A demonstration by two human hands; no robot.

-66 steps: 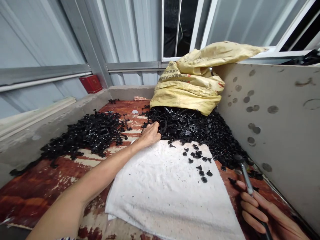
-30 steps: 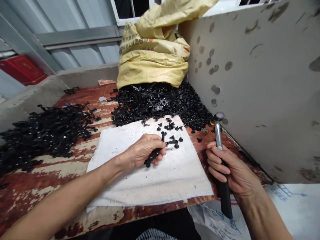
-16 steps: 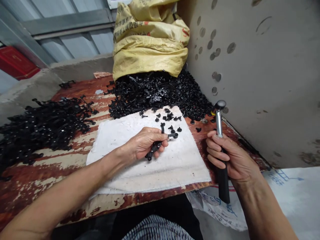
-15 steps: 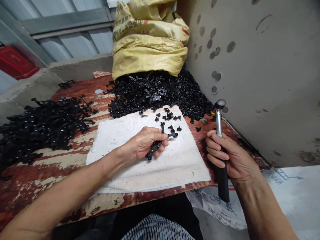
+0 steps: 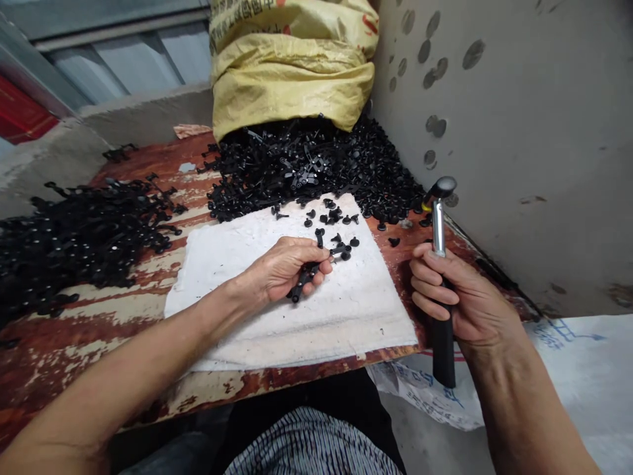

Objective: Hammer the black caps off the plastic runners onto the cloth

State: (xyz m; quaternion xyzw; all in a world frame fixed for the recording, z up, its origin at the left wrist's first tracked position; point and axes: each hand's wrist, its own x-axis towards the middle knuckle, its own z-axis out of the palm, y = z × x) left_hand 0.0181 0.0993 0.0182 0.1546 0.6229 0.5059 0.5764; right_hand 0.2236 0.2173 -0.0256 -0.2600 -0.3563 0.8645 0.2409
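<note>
L hand [image 5: 284,270]: curled in narrow grip on black plastic strip [image 5: 302,282], center of frame, over white cloth [image 5: 291,316].
R hand [image 5: 457,293]: closed round black grip of hammer [image 5: 438,227], head up, lower right of frame.
Risks: swing near L fingers could hit them; knock on cloth could scatter loose black pcs [image 5: 320,236] off edge; black heap [image 5: 316,165] could slide down onto cloth if yellow woven sack [image 5: 291,72] shifts.
Counts: 2 hands, 1 strip, 1 hammer, 1 cloth, 1 sack, 2 heaps; approx 15 loose pcs on cloth, exact no. unclear where they cluster; heap pcs too many to count.
Other: 2nd heap [image 5: 84,244] at left of frame on worn red tabletop [image 5: 143,161]; grey wall panel [image 5: 509,132] at right.
</note>
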